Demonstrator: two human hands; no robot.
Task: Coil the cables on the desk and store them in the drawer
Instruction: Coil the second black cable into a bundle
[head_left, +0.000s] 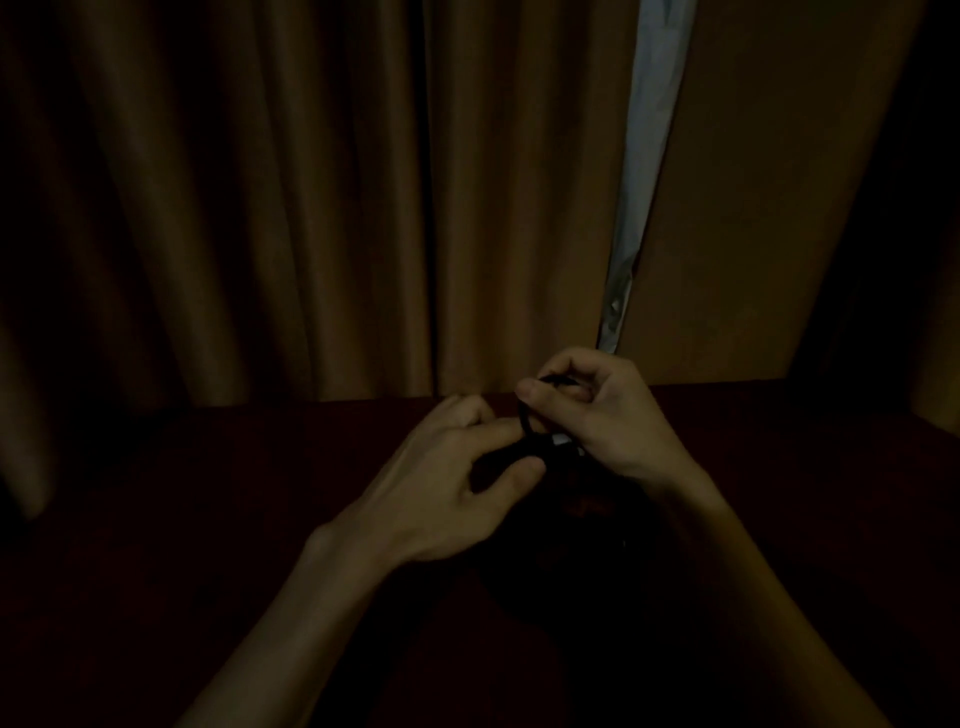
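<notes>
Pretty dark here. The black cable (525, 422) shows as a short stretch running nearly straight up and down between both hands, held above the dark surface (156, 519) close to its back edge. The right hand (597, 415) has curled fingers pinching the top end, and the left hand (447, 473) pinches the lower part between thumb and forefinger. There's open surface on both sides. Brown curtains (311, 208) hang right behind, with a pale gap (641, 182).
</notes>
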